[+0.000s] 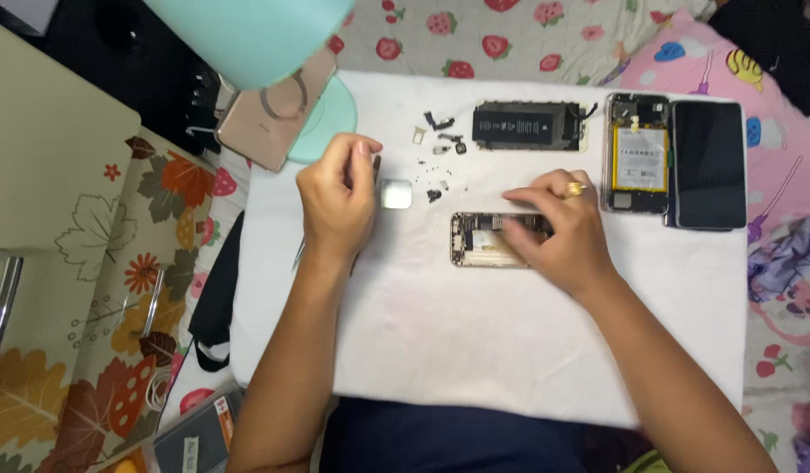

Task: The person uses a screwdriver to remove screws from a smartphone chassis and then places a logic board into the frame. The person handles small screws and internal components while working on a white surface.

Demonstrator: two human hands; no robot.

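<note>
Left hand [337, 203] curled loosely around a thin dark tool [376, 166], tip poking up past the fingers; a second thin tool end seems to stick out below the wrist, too blurry to be sure. Right hand [564, 229] lies flat over the opened phone body [485, 240], fingers spread and pressing on its right half, gripping nothing that I can see; gold ring on one finger. Landmark: the phone body sits mid white cloth [475, 350]. Just left of it, a small square silvery part [395, 194]. Above it, loose screws and small parts [440, 144], then a black battery [527, 125]. Up right of it, a second opened phone with a yellow battery [638, 154], dark screen panel [708, 164] touching beside.
</note>
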